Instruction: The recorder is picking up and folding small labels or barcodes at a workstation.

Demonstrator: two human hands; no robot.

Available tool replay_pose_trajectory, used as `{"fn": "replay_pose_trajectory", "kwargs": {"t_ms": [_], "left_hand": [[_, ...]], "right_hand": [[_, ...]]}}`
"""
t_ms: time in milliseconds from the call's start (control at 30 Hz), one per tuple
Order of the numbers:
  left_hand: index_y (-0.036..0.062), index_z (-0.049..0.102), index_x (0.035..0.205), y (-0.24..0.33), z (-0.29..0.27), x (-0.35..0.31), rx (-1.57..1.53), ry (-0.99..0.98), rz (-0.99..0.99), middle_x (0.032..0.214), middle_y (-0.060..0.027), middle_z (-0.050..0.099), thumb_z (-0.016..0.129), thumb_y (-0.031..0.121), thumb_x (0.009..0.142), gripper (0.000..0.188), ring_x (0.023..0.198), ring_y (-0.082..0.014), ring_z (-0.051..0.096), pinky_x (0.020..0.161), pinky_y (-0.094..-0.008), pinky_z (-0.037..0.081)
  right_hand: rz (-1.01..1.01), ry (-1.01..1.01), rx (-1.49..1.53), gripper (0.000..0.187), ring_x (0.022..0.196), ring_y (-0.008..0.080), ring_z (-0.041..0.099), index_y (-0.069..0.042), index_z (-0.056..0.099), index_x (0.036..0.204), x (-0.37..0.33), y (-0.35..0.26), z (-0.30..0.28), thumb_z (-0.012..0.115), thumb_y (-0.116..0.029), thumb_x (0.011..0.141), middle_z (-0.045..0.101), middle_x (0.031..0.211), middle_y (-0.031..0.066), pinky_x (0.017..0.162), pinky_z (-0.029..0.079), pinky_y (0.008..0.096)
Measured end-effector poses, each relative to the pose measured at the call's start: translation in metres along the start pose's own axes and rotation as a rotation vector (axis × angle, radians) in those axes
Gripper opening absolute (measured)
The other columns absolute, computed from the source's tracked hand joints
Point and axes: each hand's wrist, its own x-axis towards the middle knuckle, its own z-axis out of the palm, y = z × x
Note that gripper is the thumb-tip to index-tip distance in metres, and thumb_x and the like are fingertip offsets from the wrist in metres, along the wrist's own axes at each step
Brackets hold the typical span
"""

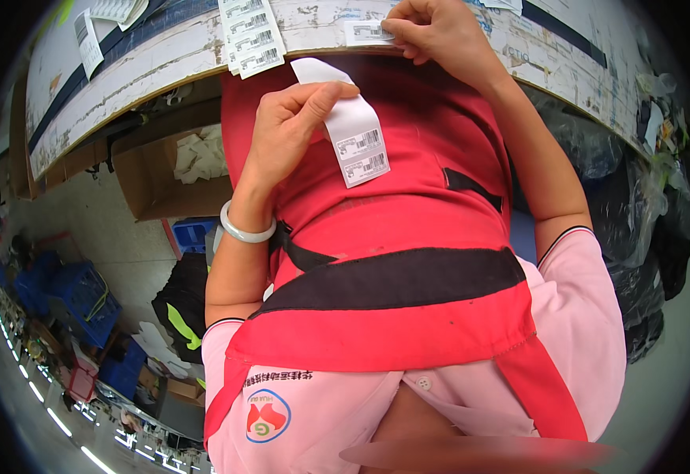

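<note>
My left hand [294, 130] is closed, thumb against fingers, on a strip of white barcode labels [358, 146]. The strip hangs over my red apron [440, 134]; its upper part is blank backing and two printed labels show at the lower end. At the near edge of the worktable, my right hand [436, 35] pinches the right end of a single white barcode label [366, 32], which lies on or just above the table's surface. Between the hands and to the left, several sheets of barcode labels [252, 39] lie on the table, their ends sticking out past its edge.
The worn white tabletop [155, 71] runs across the top, with more label strips [88, 43] at the far left. Below it stands an open cardboard box [144, 178] with crumpled pale material. Plastic-wrapped dark bundles [629, 237] sit at right, blue crates [84, 292] at left.
</note>
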Motion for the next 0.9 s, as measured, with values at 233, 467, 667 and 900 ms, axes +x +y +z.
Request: {"fn": "replay_pose_trajectory", "kwargs": {"t_ms": [233, 467, 667, 900], "left_hand": [[-0.002, 0.072, 0.104, 0.004, 0.004, 0.003, -0.023, 0.008, 0.001, 0.088, -0.0032, 0.069, 0.055, 0.025, 0.1, 0.032, 0.076, -0.0061, 0.057, 0.066, -0.0201, 0.045], [-0.0047, 0.067, 0.112, 0.009, -0.003, -0.01, -0.098, 0.022, -0.016, 0.101, -0.0071, 0.07, 0.051, 0.022, 0.102, 0.033, 0.084, -0.0102, 0.062, 0.074, -0.0236, 0.049], [-0.0006, 0.065, 0.118, 0.029, 0.004, -0.011, -0.161, -0.068, -0.108, 0.076, -0.0019, 0.063, 0.065, 0.007, 0.091, 0.028, 0.059, -0.0053, 0.055, 0.052, -0.0195, 0.044], [0.0015, 0.069, 0.114, 0.024, 0.004, -0.01, -0.148, -0.004, -0.118, 0.074, -0.0009, 0.064, 0.063, 0.007, 0.092, 0.023, 0.057, -0.0047, 0.054, 0.051, -0.0194, 0.044]], "right_hand": [[-0.329, -0.066, 0.077, 0.013, 0.057, 0.007, 0.056, 0.0, 0.065, 0.089, 0.001, 0.019, -0.01, 0.062, -0.013, 0.092, 0.062, 0.069, 0.0016, 0.05, 0.046, 0.0202], [-0.186, 0.348, 0.072, 0.013, 0.058, 0.0078, 0.055, -0.003, 0.064, 0.088, 0.018, 0.034, -0.091, 0.063, -0.016, 0.092, 0.06, 0.069, 0.0001, 0.052, 0.045, 0.0231], [-0.067, 0.697, -0.59, 0.036, 0.065, 0.0182, 0.061, -0.001, 0.063, 0.096, 0.033, 0.079, -0.144, 0.076, -0.028, 0.076, 0.062, 0.07, 0.0078, 0.061, 0.049, 0.0344], [-0.27, 0.079, -0.174, 0.023, 0.086, 0.0069, 0.059, -0.004, 0.069, 0.104, -0.006, 0.036, -0.057, 0.071, -0.021, 0.089, 0.067, 0.09, 0.0006, 0.08, 0.047, 0.0211]]}}
